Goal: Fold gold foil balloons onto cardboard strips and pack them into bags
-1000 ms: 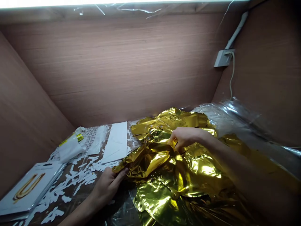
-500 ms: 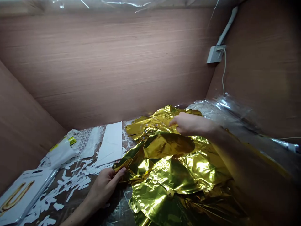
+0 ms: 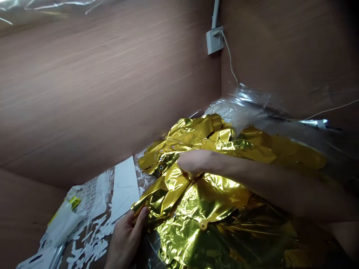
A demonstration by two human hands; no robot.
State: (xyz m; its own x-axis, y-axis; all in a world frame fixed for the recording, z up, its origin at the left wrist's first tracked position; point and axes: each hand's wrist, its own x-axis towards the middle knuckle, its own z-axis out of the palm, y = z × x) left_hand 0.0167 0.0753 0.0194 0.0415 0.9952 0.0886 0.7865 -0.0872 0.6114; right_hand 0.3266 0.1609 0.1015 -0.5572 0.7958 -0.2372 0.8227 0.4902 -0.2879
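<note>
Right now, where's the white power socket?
Head view, right of centre near the top: the socket sits in the corner where the wood panels meet, above the clear plastic, with a thin cord hanging from it.

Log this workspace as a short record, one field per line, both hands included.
left hand: pinching the near left edge of the gold foil
right hand: on the foil, farther in; fingertips hidden, grip unclear
foil state: crumpled, shiny, in overlapping layers
left side: white card, white paper scraps, white packet with a yellow label
back right: clear plastic in a heap
wall corner: white socket box with a thin cable hanging down
</note>
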